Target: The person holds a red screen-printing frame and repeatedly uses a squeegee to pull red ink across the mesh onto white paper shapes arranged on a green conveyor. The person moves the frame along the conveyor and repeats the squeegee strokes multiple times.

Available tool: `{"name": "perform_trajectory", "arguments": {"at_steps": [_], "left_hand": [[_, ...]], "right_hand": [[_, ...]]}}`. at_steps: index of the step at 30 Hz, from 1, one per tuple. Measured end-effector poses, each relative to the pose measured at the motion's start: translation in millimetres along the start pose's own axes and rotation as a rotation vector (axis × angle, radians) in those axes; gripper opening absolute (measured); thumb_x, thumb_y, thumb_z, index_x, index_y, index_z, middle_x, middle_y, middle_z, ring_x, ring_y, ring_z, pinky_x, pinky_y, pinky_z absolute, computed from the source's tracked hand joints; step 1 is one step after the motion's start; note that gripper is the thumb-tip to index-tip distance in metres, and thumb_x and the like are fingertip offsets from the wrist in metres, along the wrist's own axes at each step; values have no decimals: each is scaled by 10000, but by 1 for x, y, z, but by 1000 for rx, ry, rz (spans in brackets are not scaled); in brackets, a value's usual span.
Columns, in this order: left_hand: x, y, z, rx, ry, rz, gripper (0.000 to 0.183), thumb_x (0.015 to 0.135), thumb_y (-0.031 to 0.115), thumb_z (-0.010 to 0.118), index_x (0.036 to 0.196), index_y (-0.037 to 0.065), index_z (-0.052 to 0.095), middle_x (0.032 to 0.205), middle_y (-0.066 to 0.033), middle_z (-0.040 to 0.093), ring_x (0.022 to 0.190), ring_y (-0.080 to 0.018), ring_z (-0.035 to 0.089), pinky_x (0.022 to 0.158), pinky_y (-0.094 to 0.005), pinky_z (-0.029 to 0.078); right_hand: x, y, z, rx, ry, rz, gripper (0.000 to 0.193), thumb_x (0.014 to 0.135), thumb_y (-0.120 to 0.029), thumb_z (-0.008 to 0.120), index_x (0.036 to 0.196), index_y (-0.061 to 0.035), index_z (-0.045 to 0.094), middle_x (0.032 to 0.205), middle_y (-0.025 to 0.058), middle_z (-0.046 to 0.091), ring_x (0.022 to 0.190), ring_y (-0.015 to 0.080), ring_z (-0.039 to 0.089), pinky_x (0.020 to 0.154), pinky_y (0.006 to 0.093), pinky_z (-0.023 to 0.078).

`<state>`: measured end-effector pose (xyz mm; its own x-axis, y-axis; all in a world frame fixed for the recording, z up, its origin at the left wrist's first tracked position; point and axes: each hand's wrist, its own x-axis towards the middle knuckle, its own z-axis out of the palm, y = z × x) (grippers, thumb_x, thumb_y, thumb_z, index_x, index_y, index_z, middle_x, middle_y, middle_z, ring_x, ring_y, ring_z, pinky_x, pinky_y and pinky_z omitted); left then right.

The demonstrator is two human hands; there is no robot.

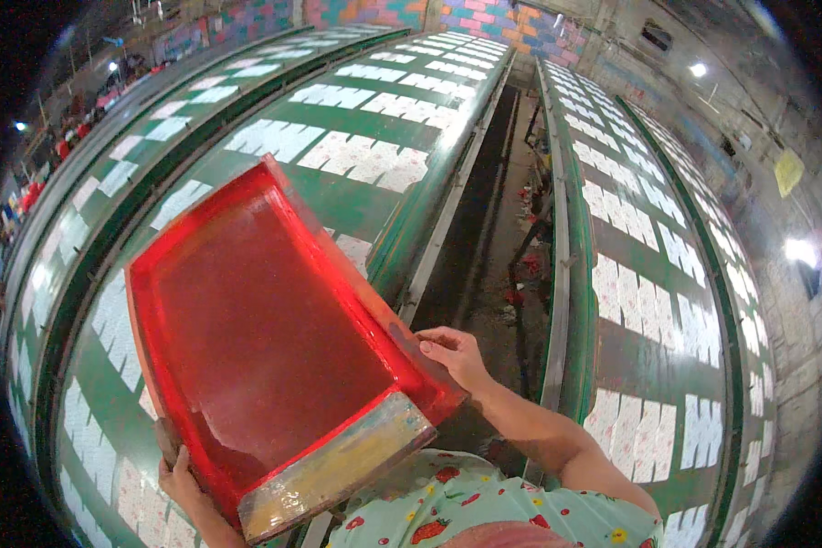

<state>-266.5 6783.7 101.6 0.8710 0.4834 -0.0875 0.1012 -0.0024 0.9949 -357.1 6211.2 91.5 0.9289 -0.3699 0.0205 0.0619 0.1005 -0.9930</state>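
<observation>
A screen-printing frame (265, 320) with red-smeared inner walls and a dark red mesh is held up tilted in front of me, over the edge of the long green table on the left. My right hand (454, 356) is closed on its right side near the lower corner. My left hand (181, 479) grips the lower left side, its fingers partly hidden by the frame. Along the frame's near end runs a pale, yellow-stained strip (338, 466) that looks wet. Some dark red ink seems pooled in the lower left of the mesh.
Long green tables (329, 196) carry rows of pale cut fabric pieces (361, 160), some with red prints. A narrow aisle (475, 247) with litter on its floor runs between them. Another such table (635, 365) stands right. A painted brick wall (521, 27) closes the far end.
</observation>
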Motion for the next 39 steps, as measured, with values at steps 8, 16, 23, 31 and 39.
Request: {"name": "perform_trajectory", "arguments": {"at_steps": [8,16,23,31,39], "left_hand": [[36,-17,88,301,79,-23,466,904,112,824,1304,-115,745,1168,-188,797,966,-307,750,868,-439,616],[9,-10,157,75,210,-41,477,898,176,841,1289,-79,746,1107,-187,785,939,-320,752,837,-443,610],[-48,12,287,140,374,-57,489,897,182,846,1295,-81,743,1111,-189,785,943,-321,754,839,-442,609],[-121,56,482,127,515,-78,502,895,189,852,1302,-82,740,1117,-192,785,947,-322,756,841,-442,608],[-140,95,578,98,569,-79,515,894,195,858,1309,-84,737,1122,-194,785,952,-323,758,844,-442,606]], "right_hand": [[127,-4,-36,103,-43,128,252,1044,-120,817,1266,-1,822,1087,21,823,965,78,718,880,264,566],[245,4,-39,6,-248,152,254,1030,-108,831,1266,-14,826,1088,19,824,975,85,722,885,267,570],[375,19,-97,206,-446,190,248,1025,-116,842,1252,-16,830,1049,10,824,935,73,717,849,251,569],[528,-3,-209,224,-563,277,234,1006,-126,862,1216,-25,842,1027,-7,820,920,61,717,838,248,582],[615,-18,-265,228,-618,317,253,1029,-76,807,1274,-12,815,1106,31,823,1007,89,739,914,273,591]]}}
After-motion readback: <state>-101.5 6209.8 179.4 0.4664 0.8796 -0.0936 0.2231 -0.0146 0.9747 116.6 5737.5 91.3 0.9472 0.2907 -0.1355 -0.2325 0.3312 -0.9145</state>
